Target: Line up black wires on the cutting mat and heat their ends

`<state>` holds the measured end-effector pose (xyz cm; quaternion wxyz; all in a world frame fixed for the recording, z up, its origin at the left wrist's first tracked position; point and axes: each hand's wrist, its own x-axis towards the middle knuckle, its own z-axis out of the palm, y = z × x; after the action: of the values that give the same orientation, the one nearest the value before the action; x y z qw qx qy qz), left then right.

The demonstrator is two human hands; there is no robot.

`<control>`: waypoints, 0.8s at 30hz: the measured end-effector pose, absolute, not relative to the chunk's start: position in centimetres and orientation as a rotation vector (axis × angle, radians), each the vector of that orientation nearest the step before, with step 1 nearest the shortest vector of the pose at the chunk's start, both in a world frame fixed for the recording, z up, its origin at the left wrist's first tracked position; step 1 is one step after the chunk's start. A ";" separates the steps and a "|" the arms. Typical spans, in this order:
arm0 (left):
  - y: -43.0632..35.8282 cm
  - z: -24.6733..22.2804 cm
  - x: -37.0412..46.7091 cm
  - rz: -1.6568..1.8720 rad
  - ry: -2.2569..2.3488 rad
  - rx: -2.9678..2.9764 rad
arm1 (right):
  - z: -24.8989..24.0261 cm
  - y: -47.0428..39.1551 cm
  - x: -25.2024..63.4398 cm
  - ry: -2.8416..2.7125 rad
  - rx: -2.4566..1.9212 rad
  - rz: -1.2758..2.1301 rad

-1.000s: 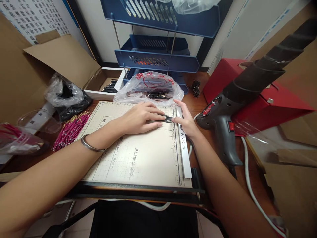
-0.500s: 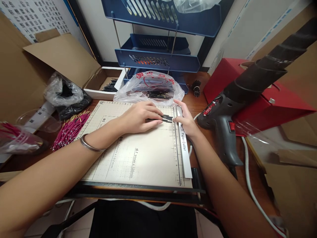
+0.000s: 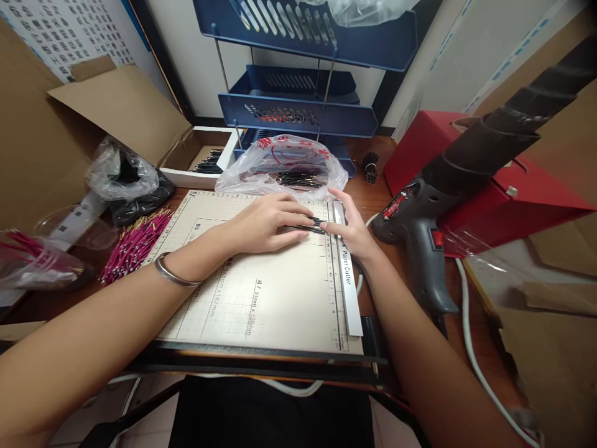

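Several thin black wire-like pieces (image 3: pixel 317 226) lie side by side near the far right of a cream paper cutter board (image 3: pixel 280 292). My left hand (image 3: pixel 275 225) rests flat over their left part, fingers stretched out to the right and hiding much of them. From the other side my right hand (image 3: pixel 351 229) touches their right ends with its thumb. Its index finger points away, spread from the thumb, over the cutter's white labelled strip (image 3: pixel 351 298). The other right fingers are mostly hidden.
Behind the board sits a clear plastic bag (image 3: pixel 284 165) of black pieces, below a blue rack (image 3: pixel 298 115). Magenta pieces (image 3: pixel 135 246) lie to the left, by an open carton (image 3: pixel 121 112). A heat gun (image 3: pixel 433 236) and a red box (image 3: pixel 522 205) stand right.
My right thumb has shifted slightly left over the ends of the black pieces. My left fingertips have edged right, so less of the pieces shows between the hands.
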<state>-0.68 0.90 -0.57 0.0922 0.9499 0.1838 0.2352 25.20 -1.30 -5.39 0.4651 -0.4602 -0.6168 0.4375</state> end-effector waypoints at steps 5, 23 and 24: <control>0.7 -0.6 -0.9 0.724 0.732 2.797 | -5.5 -1.2 25.2 -1.495 -1.108 1.088; 0.9 -0.7 -0.8 0.744 0.966 2.721 | -5.0 -1.3 25.2 -1.582 -1.106 0.886; 1.0 -0.7 -0.9 0.740 0.974 2.708 | -4.9 -1.4 25.2 -1.603 -1.108 0.852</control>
<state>-0.85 0.95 -0.70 0.0852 0.9080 0.3267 0.2481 25.22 -1.38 -4.93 0.4858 -0.4555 -0.6586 0.3503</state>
